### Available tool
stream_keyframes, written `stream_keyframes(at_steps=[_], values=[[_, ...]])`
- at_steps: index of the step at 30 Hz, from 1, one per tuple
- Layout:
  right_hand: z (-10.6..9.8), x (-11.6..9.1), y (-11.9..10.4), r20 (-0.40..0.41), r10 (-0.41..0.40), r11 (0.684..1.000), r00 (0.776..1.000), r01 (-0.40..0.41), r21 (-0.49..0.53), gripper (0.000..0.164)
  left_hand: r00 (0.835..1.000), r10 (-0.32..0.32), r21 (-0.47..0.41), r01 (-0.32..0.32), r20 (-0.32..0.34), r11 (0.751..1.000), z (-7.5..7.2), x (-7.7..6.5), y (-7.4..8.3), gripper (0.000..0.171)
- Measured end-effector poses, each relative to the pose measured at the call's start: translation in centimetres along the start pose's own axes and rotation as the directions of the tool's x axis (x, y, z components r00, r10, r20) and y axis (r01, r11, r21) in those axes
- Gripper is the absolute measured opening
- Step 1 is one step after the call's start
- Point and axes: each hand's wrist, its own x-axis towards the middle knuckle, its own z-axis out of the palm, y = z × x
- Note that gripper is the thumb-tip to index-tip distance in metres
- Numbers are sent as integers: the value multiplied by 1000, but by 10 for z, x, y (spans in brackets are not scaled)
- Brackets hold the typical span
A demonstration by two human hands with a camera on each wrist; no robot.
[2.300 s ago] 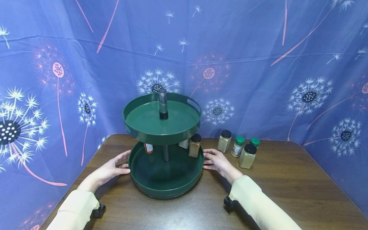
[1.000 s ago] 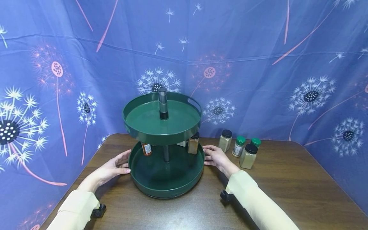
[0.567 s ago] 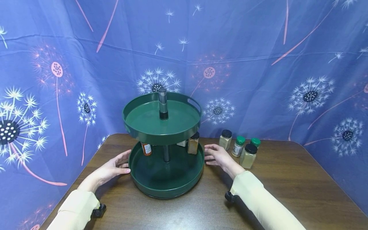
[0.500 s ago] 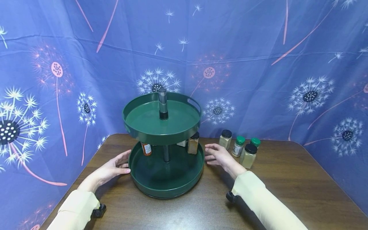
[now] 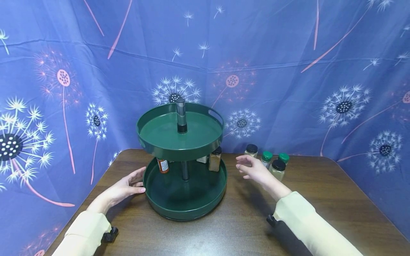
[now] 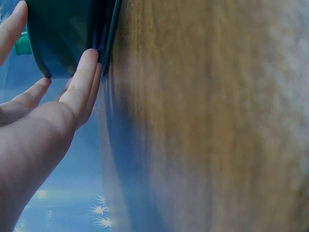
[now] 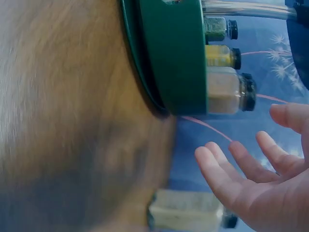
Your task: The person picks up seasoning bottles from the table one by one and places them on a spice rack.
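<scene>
A green two-tier turntable stands on the table, with an upper tray on a central post above a lower tray. Fingers and thumb of my left hand touch the lower tray's left rim. To the right of the tray, my right hand hangs in the air, fingers loosely bent and holding nothing. Toward the back of the lower tray stand a brown spice jar and a red-and-white bottle; the right wrist view also shows a yellow jar and a green-filled jar.
Beyond my right hand, several spice jars stand on the table: a black-lidded jar, two with green lids, and another black-lidded jar. My hand and forearm partly cover them. A patterned blue cloth hangs behind.
The lower tray turned a little, carrying the red-and-white bottle forward and left and the brown jar back. My right hand then left the rim and moved right; my left hand stayed.
</scene>
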Motion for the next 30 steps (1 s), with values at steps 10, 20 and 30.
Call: stream_keyframes(at_steps=[10,20,30], values=[[-26,-20,-12,-59,-184,911,981,148,-384,40,1000,7,-10,-7,9,1000,0,0,1,88],[-47,-36,-14,-104,-222,902,969,164,-400,44,1000,11,-21,-11,5,1000,1,0,0,89],[-65,-49,-2,-213,-307,835,927,155,-528,43,999,35,-16,-35,8,999,1,1,-2,89]])
